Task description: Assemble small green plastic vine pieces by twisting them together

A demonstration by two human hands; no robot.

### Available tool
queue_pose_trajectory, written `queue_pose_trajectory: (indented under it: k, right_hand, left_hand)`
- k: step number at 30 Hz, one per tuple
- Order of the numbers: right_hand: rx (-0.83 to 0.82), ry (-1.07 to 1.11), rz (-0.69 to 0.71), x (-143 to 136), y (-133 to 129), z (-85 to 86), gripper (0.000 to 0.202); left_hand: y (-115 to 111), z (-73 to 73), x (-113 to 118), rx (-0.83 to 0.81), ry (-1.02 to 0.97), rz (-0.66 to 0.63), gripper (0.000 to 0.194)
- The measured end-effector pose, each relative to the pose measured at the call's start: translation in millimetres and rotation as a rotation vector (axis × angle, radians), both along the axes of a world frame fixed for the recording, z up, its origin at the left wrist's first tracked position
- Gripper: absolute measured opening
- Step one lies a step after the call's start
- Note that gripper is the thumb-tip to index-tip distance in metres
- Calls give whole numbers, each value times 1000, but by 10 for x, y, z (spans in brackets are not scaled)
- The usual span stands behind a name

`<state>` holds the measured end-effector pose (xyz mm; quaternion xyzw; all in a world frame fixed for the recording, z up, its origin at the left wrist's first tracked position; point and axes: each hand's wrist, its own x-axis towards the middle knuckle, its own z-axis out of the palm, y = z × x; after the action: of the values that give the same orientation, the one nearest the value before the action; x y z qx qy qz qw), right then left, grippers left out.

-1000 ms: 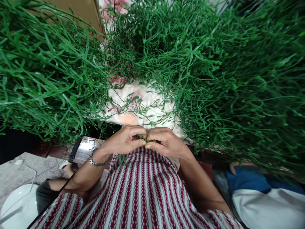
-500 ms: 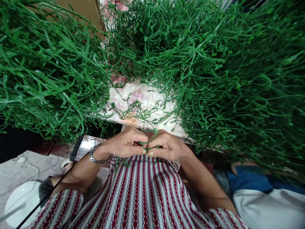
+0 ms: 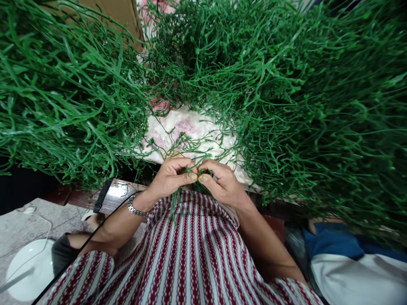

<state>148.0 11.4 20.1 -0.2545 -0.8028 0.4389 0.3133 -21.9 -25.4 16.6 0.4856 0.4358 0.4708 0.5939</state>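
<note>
My left hand and my right hand meet fingertip to fingertip just above my striped lap, both pinching the same thin green plastic stem. A short green strand hangs from my left hand onto the red and white striped cloth. A metal watch sits on my left wrist. Large heaps of green plastic stems rise on both sides and behind my hands.
A floral white cloth lies under the heaps just beyond my hands. A brown cardboard box stands at the back. On the stone floor at lower left is a white round fan base. Blue and white cloth lies at lower right.
Both hands have risen slightly away from my lap toward the floral cloth while still pinching the stem between them; the fingers have shifted on it.
</note>
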Motion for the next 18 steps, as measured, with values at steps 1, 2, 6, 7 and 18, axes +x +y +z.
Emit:
queue_pose_trajectory:
  k: [1, 2, 6, 7, 18]
  right_hand:
    - [18, -20, -26, -9, -25, -1, 25]
    - [31, -38, -45, -18, -50, -2, 26]
    - [103, -97, -134, -50, -135, -11, 23]
    - [118, -106, -148, -53, -146, -14, 20]
    - [64, -112, -35, -47, -114, 10, 26]
  left_hand:
    - [-8, -7, 19, -3, -4, 54, 32]
    - [-15, -9, 40, -4, -20, 109, 31]
    - [-35, 11, 121, -35, -106, 220, 27]
    - [-40, 14, 136, -74, -132, 226, 26]
    - [-141, -13, 109, 175, 121, 307, 22]
